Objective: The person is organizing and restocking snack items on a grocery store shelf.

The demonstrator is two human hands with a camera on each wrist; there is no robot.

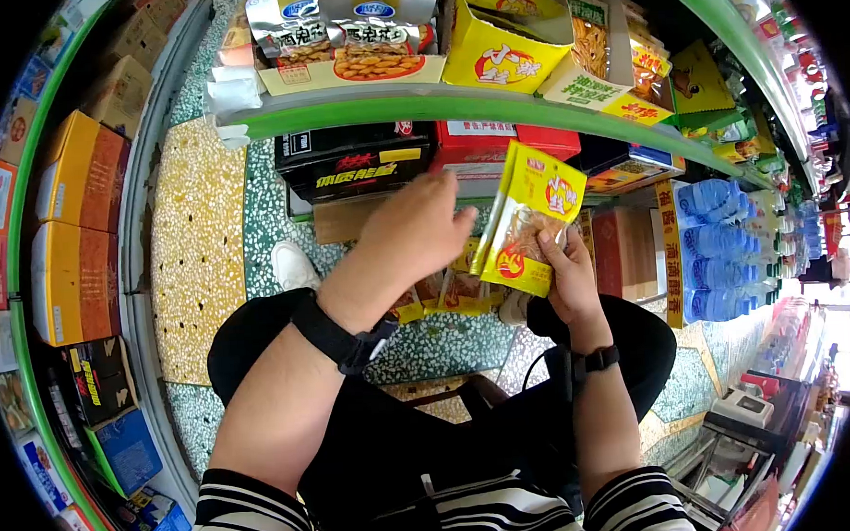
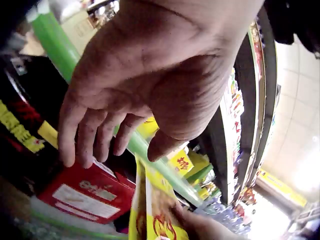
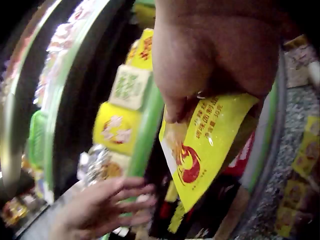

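Observation:
Two or more yellow snack packets [image 1: 538,211] overlap in my right hand [image 1: 572,277], whose thumb lies across the front one. In the right wrist view the right hand [image 3: 215,60] grips a packet [image 3: 200,145] by its upper part. My left hand [image 1: 418,223] is just left of the packets, holding nothing, with its fingers loosely bent. The left wrist view has the left hand [image 2: 145,85] palm in view, fingers apart, above the packets [image 2: 155,210]. More yellow packets [image 1: 465,292] lie on the floor below, partly hidden behind the left forearm.
A green-edged shelf [image 1: 378,108] ahead carries a yellow display box [image 1: 505,55] and a carton of silver bags [image 1: 348,70]. Beneath it are a black box [image 1: 357,163] and a red box [image 1: 477,152]. Bottled water [image 1: 717,250] stands at right, orange boxes [image 1: 82,235] at left.

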